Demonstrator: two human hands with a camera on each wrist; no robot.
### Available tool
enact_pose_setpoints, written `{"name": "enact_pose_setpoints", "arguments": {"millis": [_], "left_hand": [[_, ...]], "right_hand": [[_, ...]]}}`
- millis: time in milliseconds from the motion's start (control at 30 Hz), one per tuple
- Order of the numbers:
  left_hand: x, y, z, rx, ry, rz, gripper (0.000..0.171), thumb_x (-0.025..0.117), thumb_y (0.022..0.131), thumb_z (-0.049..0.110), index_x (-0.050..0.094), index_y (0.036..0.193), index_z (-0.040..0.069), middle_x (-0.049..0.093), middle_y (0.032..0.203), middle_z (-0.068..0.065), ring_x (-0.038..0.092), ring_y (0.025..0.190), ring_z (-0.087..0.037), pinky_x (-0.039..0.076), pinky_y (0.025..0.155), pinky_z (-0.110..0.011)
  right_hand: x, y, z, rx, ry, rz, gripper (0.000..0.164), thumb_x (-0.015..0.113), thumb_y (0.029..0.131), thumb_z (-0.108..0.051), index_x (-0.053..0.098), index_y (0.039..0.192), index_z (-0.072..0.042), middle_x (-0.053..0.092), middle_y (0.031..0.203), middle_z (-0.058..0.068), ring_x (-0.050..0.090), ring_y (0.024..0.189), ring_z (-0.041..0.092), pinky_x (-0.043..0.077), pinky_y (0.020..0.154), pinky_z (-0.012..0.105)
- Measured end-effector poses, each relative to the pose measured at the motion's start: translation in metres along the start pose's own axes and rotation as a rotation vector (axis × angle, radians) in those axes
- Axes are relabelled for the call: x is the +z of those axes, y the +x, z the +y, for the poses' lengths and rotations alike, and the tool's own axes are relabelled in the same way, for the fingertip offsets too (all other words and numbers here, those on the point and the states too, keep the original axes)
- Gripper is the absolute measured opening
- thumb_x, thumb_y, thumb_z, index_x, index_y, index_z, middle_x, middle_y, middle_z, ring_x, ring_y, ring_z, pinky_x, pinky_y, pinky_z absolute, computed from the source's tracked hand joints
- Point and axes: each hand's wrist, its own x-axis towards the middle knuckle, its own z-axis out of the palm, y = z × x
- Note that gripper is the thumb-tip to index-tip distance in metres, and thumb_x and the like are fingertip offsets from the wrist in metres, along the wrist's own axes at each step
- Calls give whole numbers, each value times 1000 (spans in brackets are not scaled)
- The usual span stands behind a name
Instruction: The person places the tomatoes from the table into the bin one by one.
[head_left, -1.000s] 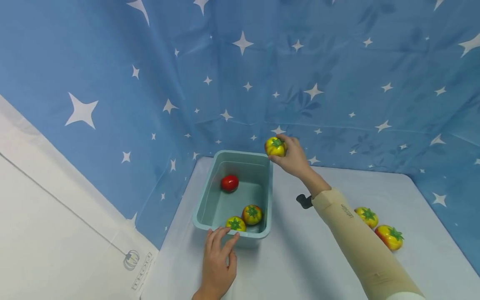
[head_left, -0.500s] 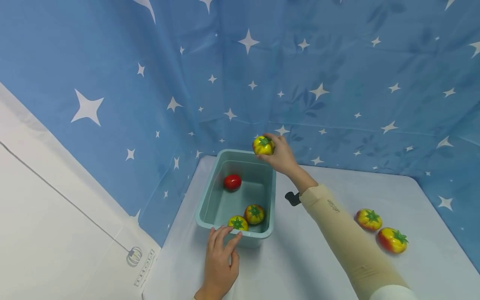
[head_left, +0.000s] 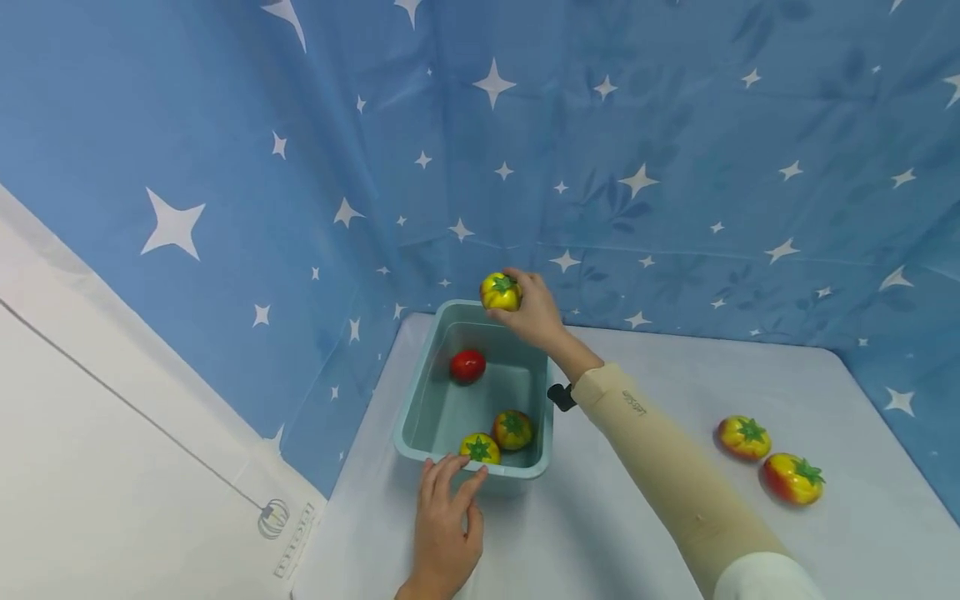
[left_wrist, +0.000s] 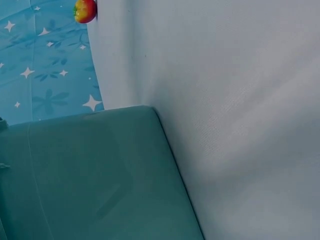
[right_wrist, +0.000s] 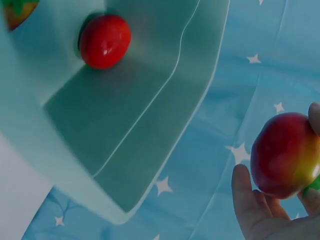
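Observation:
My right hand (head_left: 536, 315) pinches a yellow-and-red tomato (head_left: 497, 293) with a green leafy top, up over the far rim of a blue-green plastic bin (head_left: 411, 412). In the right wrist view, the fingers and thumb are around the sides of this tomato, whose smooth red underside faces the camera. My left hand (head_left: 448, 533) rests its fingertips on the bin's near rim, with its fingers fairly straight. Inside the bin lie a red tomato (head_left: 467, 366) towards the back and two yellowish tomatoes (head_left: 513, 429) at the near right corner. The left wrist view shows no hand.
Two more yellow-and-red tomatoes, one (head_left: 744, 437) just behind the other (head_left: 793, 478), lie on the white table (head_left: 645, 533) at the right. A blue star-patterned curtain (head_left: 675, 125) hangs behind the table and along its left side.
My right hand has carried the held tomato leftward, from beside the bin's far right corner to over its far rim. My left hand stays at the near rim.

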Motion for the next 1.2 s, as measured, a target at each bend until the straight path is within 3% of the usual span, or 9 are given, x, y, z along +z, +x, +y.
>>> {"name": "enact_pose_setpoints", "arguments": {"millis": [267, 500, 667, 967, 1200], "left_hand": [[1, -1, 1, 12, 3, -9, 45, 54, 79, 3, 69, 119, 18, 57, 127, -8, 49, 122, -30, 23, 113, -52], [3, -1, 1, 27, -9, -9, 45, 54, 79, 3, 69, 119, 17, 57, 127, -10, 48, 122, -31, 20, 116, -48], [-1, 1, 1, 20, 1, 8, 45, 55, 77, 2, 69, 117, 16, 58, 126, -10, 49, 120, -31, 25, 112, -54], [1, 1, 2, -13, -21, -18, 44, 55, 79, 3, 69, 118, 15, 56, 127, -8, 47, 123, -31, 21, 116, -51], [2, 1, 3, 2, -26, 21, 42, 54, 78, 1, 71, 114, 13, 58, 124, -12, 49, 120, -33, 20, 116, -50]], "right_hand": [[12, 3, -6, -12, -1, -20, 77, 75, 84, -30, 38, 149, -14, 36, 144, 20, 49, 117, 33, 49, 92, 46], [5, 0, -5, 5, -22, -49, 68, 69, 89, -29, 39, 148, -12, 30, 152, 17, 35, 138, 36, 37, 107, 54], [-2, -6, -3, 6, -28, -56, 62, 66, 91, -26, 42, 146, -12, 34, 149, 17, 43, 129, 35, 40, 102, 53], [-25, -23, 29, 48, -14, -21, 57, 63, 93, -25, 45, 145, -11, 37, 145, 18, 47, 124, 38, 45, 94, 55], [-46, -42, 61, 91, -34, 26, 54, 61, 94, -25, 46, 144, -10, 37, 146, 20, 46, 125, 40, 46, 92, 56]]}}
